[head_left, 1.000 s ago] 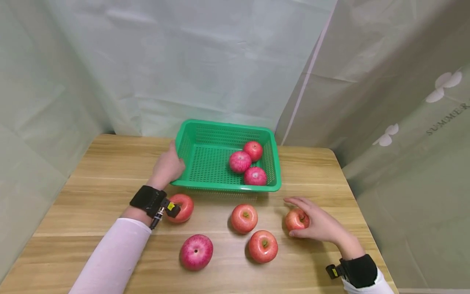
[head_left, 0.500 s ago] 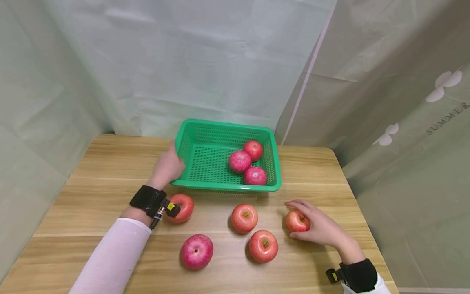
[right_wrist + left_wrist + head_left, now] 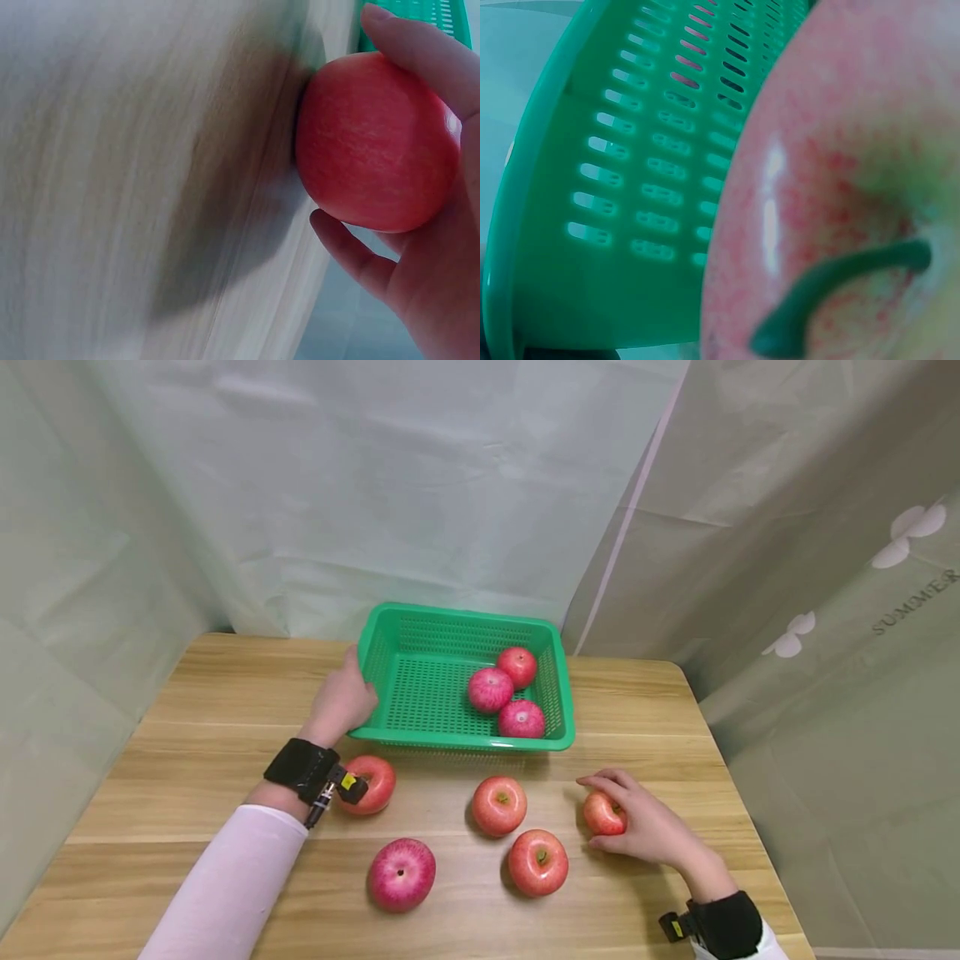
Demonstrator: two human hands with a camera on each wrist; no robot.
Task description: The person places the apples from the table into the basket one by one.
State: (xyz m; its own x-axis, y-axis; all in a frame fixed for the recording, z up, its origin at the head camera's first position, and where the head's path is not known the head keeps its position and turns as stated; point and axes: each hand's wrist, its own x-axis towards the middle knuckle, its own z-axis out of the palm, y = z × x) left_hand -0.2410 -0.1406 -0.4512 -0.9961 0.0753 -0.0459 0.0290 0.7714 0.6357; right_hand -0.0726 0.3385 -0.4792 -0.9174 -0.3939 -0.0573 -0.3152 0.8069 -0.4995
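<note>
My left hand point(image 3: 341, 697) grips the left rim of a green plastic basket point(image 3: 461, 741) at the back of the table. Inside the basket's right half lie three pinkish-red apples point(image 3: 491, 690). On the right, my right hand point(image 3: 651, 820) has its thumb and fingers curled round a red apple point(image 3: 601, 814) that sits on the table. The right wrist view shows this apple point(image 3: 375, 142) between thumb and fingers, its far side against the palm. Under my left wrist stands another apple point(image 3: 378, 783), which fills much of the left wrist view with its green stem point(image 3: 840, 281).
Two red apples with stems, one upper point(image 3: 498, 807) and one lower point(image 3: 537, 863), stand in front of the basket. A darker pink apple point(image 3: 402, 875) lies left of them. Pale curtains point(image 3: 450, 485) hang behind and beside the wooden table point(image 3: 225, 735).
My right hand has shifted slightly left, further over the apple, covering more of it. The left hand and basket stay where they were.
</note>
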